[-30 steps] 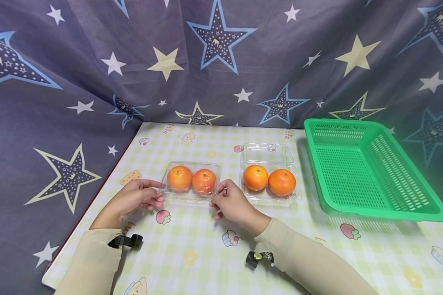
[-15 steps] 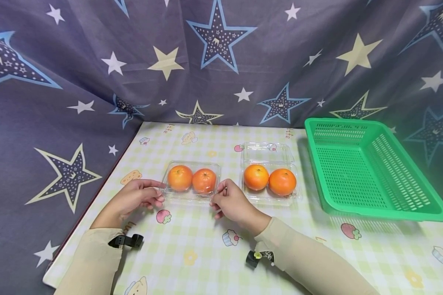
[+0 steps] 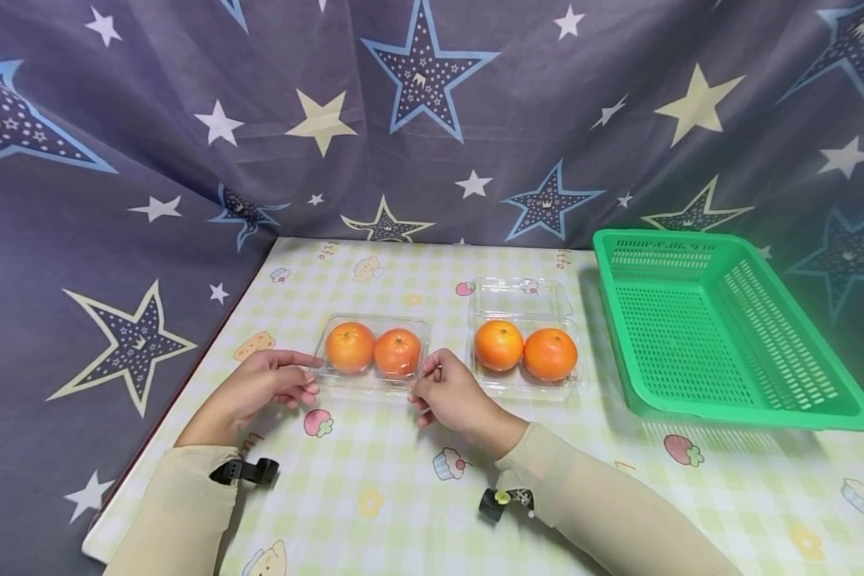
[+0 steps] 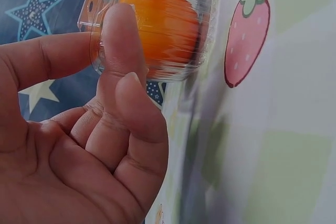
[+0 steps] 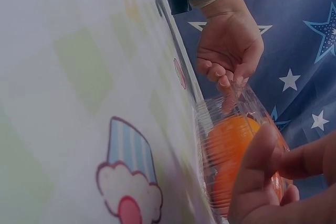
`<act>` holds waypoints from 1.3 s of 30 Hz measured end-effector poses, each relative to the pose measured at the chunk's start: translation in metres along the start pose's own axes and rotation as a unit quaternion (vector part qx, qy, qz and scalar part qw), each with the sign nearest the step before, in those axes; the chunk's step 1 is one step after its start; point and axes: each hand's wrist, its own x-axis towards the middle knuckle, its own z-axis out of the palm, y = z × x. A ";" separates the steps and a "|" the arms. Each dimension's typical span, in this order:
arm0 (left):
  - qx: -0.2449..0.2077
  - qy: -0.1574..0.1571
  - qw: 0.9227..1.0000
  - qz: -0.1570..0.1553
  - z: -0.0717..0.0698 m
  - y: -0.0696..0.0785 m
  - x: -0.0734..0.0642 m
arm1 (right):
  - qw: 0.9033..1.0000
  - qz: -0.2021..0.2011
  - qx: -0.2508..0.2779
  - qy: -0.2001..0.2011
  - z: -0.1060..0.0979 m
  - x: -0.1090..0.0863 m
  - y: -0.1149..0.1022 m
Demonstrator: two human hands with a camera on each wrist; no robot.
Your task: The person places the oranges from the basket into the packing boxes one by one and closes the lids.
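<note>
A clear plastic clamshell box (image 3: 366, 386) lies on the table, its lid over two oranges (image 3: 349, 347). At its front left corner my left hand (image 3: 274, 382) pinches the plastic edge between thumb and fingertip; in the left wrist view the other fingers curl in beside it. My right hand (image 3: 450, 392) pinches the front right corner, and the right wrist view has both hands on the box at opposite ends. To the right stands a second clamshell box (image 3: 491, 384) with two oranges (image 3: 550, 354) in it and its lid (image 3: 514, 298) folded back.
A green slotted plastic basket (image 3: 734, 420) stands at the right of the table. The checked tablecloth (image 3: 374, 464) has printed cupcakes and strawberries. A dark star-patterned curtain (image 3: 259, 80) hangs behind and at the left of the table.
</note>
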 end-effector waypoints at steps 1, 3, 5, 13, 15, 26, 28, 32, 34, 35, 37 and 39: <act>0.000 0.000 1.000 0.000 0.000 0.000 0.000 | 1.000 -0.001 0.000 0.001 0.000 0.000 0.000; -0.002 0.001 1.000 0.001 0.000 -0.001 0.001 | 1.000 -0.002 -0.001 0.002 0.000 -0.001 0.000; -0.002 0.002 1.000 0.000 0.001 -0.002 0.001 | 1.000 -0.003 0.000 0.003 0.000 -0.001 0.001; -0.006 0.004 1.000 -0.001 0.001 -0.003 0.001 | 1.000 0.003 0.010 0.000 0.000 0.001 0.002; -0.008 0.005 1.000 -0.003 0.001 -0.002 0.001 | 1.000 0.003 0.014 -0.001 0.001 0.001 0.001; -0.016 0.015 1.000 -0.004 0.003 0.000 0.000 | 1.000 0.001 0.015 0.005 0.002 0.000 0.000; -0.018 0.017 1.000 -0.004 0.004 -0.001 0.000 | 1.000 0.002 0.016 0.005 0.002 0.000 0.000; -0.020 0.017 1.000 -0.005 0.005 0.000 -0.001 | 1.000 0.003 0.015 0.006 0.002 0.000 0.000; -0.021 0.018 1.000 -0.007 0.004 0.000 -0.001 | 1.000 0.003 0.014 0.007 0.002 0.001 0.000; -0.020 0.018 1.000 -0.008 0.004 0.000 -0.001 | 1.000 0.002 0.014 0.007 0.002 0.001 0.000; -0.021 0.018 1.000 -0.008 0.004 0.000 -0.001 | 1.000 0.002 0.016 0.006 0.002 0.000 0.000; -0.021 0.018 1.000 -0.008 0.003 0.000 -0.001 | 1.000 0.003 0.017 0.004 0.002 0.001 0.000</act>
